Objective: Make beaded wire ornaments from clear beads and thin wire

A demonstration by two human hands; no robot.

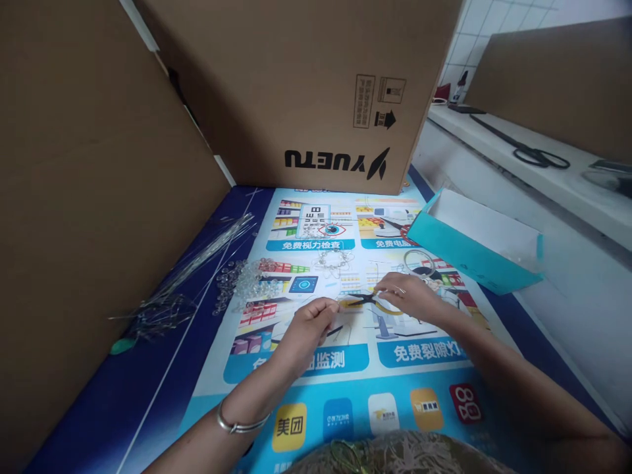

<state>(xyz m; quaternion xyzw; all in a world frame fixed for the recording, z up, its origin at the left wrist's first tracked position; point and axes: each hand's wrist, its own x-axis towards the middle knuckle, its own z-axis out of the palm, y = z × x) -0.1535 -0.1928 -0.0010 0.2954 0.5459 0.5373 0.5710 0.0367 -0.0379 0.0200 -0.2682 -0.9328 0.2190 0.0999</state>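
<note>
The right hand point(405, 294) gripped dark-nosed, yellow-handled pliers point(368, 299). The left hand point(309, 324) was closed beside their tips, contents unclear.

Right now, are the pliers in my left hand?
No, your right hand holds the pliers by their yellow handles, with the jaws pointing toward your left hand.

pliers point(366, 299) are blk/yel, box point(464, 251) teal w/ wht inside, beads point(251, 283) clear, carton point(296, 85) brn w/ blk print point(337, 160).

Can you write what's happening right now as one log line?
right hand: holds yellow-handled pliers | left hand: closed near pliers' tips, contents unclear | nearby: clear beads, thin wires, turquoise box
</note>
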